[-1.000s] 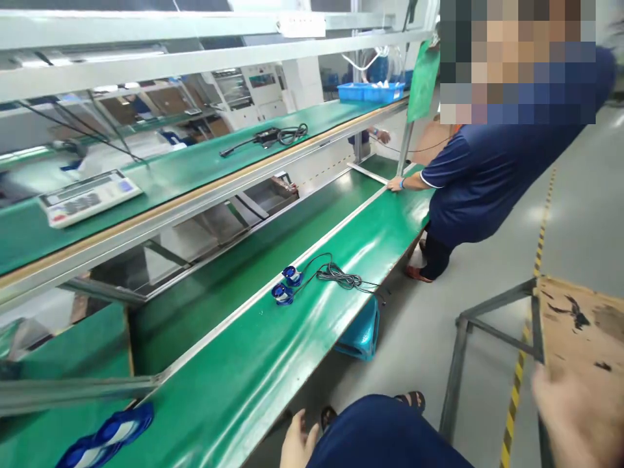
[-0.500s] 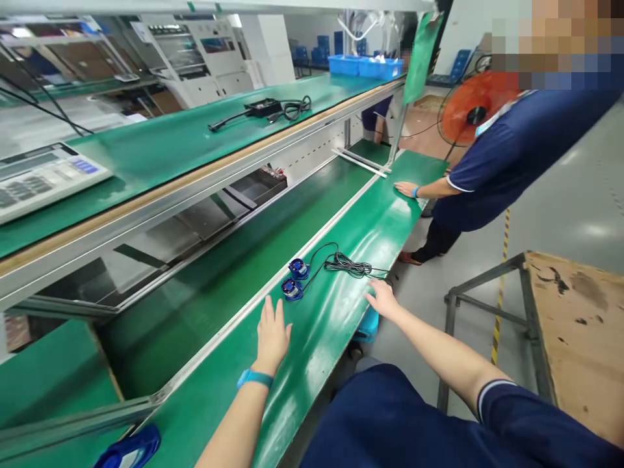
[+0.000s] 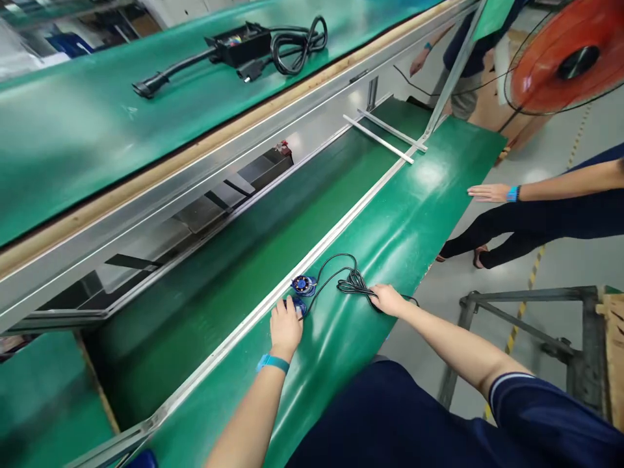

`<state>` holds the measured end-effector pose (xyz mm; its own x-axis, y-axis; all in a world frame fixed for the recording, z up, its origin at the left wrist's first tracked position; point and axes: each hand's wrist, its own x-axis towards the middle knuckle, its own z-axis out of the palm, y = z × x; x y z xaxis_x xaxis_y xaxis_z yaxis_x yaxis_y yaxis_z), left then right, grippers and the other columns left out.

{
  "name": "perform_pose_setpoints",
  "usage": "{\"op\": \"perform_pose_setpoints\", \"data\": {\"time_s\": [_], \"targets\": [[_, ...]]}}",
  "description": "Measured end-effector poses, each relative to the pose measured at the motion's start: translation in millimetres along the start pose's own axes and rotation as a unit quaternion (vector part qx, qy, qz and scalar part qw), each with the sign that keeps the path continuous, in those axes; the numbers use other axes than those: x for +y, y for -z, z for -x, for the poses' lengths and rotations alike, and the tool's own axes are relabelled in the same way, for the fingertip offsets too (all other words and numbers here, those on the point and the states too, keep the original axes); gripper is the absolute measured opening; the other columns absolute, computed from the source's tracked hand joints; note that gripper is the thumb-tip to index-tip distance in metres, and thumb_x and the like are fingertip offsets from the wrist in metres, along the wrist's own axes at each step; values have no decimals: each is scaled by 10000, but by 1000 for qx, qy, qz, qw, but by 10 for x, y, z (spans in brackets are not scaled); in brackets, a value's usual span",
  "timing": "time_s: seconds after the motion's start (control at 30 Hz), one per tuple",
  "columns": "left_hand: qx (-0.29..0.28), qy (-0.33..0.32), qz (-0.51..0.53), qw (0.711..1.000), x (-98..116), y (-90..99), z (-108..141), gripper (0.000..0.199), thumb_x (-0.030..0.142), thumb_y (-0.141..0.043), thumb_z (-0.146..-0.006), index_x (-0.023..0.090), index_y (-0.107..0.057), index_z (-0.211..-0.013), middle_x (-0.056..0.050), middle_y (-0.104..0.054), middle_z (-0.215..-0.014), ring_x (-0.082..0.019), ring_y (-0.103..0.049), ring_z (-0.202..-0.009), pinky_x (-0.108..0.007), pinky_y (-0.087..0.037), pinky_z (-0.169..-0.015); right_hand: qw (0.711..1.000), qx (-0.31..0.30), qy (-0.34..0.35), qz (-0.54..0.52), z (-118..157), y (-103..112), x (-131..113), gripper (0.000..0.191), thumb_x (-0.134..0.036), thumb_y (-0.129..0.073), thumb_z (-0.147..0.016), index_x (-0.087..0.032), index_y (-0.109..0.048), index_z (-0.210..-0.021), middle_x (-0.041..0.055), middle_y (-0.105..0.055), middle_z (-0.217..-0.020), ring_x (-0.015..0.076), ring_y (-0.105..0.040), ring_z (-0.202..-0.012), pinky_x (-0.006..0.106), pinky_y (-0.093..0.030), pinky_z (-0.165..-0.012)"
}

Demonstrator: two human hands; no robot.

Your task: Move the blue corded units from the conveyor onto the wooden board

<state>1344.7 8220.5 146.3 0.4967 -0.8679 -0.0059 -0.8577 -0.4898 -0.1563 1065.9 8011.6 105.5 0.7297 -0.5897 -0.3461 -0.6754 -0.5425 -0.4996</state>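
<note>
Two small blue round devices, each on a black cable, lie by the metal rail of the green work surface. The nearer blue device is partly hidden beneath the fingers of my left hand, which are closed on it. Just beyond, the farther blue device faces up, showing a dark ring with small light dots. To the right lies a coiled black cable. My right hand grips the coil's near end, and a cable tail sticks out past the hand toward the front edge.
On the raised shelf rests a black power adapter with a looped cord. Two white bars span the lower channel at the far end. A co-worker's hand is at the right edge, near an orange fan and a metal-framed stand.
My left hand has come forward onto the nearer blue device. My right hand has moved in and taken hold of the cable coil. The co-worker's hand has drawn back off the surface. My view has shifted.
</note>
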Motion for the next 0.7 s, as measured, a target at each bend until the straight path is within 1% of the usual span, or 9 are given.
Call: {"op": "perform_pose_setpoints", "data": {"time_s": [0.07, 0.17, 0.27, 0.33, 0.4, 0.47, 0.53, 0.6, 0.7], "targets": [[17, 42, 24, 999, 56, 11, -23, 536, 295, -477, -961, -27, -510, -1388, -269, -588, -1281, -357, -594, -1120, -475, -539, -948, 1000, 1, 4, -13, 47, 102, 98, 272, -274, -443, -1016, -176, -688, -1085, 87, -709, -1063, 205, -638, -1013, 282, -439, -889], [8, 88, 41, 995, 130, 69, -98, 647, 405, -498, -964, -51, -459, -1420, -270, -616, -1198, -377, -599, -1098, -510, -525, -958, 998, 38, -35, -19, 59, 203, 148, 349, -327, -355, -1058, -133, -625, -1167, 137, -685, -1120, 227, -630, -1043, 306, -441, -896], [-8, 127, 46, 991, 208, 124, -142, 731, 434, -538, -939, -49, -399, -1469, -279, -607, -1198, -424, -543, -1209, -553, -506, -992, 995, 49, -90, 6, 24, 176, 38, 483, -576, -526, -983, -117, -597, -1117, 179, -665, -1107, 294, -628, -1047, 359, -451, -887], [-10, 118, 53, 992, 258, 139, -127, 711, 367, -545, -924, -3, -374, -1506, -282, -556, -1326, -436, -435, -1351, -564, -502, -1021, 993, 27, -106, 36, -3, 96, -94, 575, -629, -692, -861, -125, -580, -1114, 195, -648, -1154, 335, -611, -1101, 390, -451, -920], [-16, 85, 49, 995, 299, 144, -96, 681, 268, -513, -916, 69, -352, -1547, -252, -474, -1463, -414, -384, -1396, -550, -516, -1024, 993, 0, -102, 56, -16, 5, -220, 532, -545, -724, -863, -127, -559, -1150, 206, -635, -1204, 347, -593, -1152, 413, -441, -960], [-26, 63, 34, 997, 330, 153, -79, 696, 209, -483, -915, 134, -315, -1586, -233, -442, -1495, -389, -457, -1311, -528, -544, -981, 993, -19, -96, 63, 3, -61, -299, 368, -388, -643, -935, -120, -547, -1168, 207, -644, -1198, 331, -601, -1147, 415, -436, -968], [-42, 64, 18, 997, 358, 172, -94, 716, 232, -480, -934, 183, -265, -1615, -235, -488, -1412, -369, -531, -1174, -519, -568, -911, 993, -39, -96, 62, 70, -74, -315, 262, -228, -573, -931, -102, -550, -1160, 214, -659, -1161, 324, -621, -1109, 405, -445, -933], [-67, 74, 15, 995, 382, 194, -129, 692, 283, -468, -960, 199, -266, -1617, -232, -532, -1304, -371, -552, -1112, -525, -576, -860, 991, -66, -98, 57, 205, -36, -283, 262, -120, -567, -859, -89, -568, -1120, 223, -671, -1123, 327, -639, -1066, 388, -455, -877], [-79, 81, 38, 993, 397, 222, -176, 565, 306, -385, -1003, 154, -400, -1546, -248, -524, -1290, -440, -451, -1284, -556, -554, -893, 989, -122, -75, 28, 553, 57, -226, 242, -93, -608, -768, -126, -603, -1008, 151, -704, -1014, 272, -666, -937, 318, -456, -767]]}}
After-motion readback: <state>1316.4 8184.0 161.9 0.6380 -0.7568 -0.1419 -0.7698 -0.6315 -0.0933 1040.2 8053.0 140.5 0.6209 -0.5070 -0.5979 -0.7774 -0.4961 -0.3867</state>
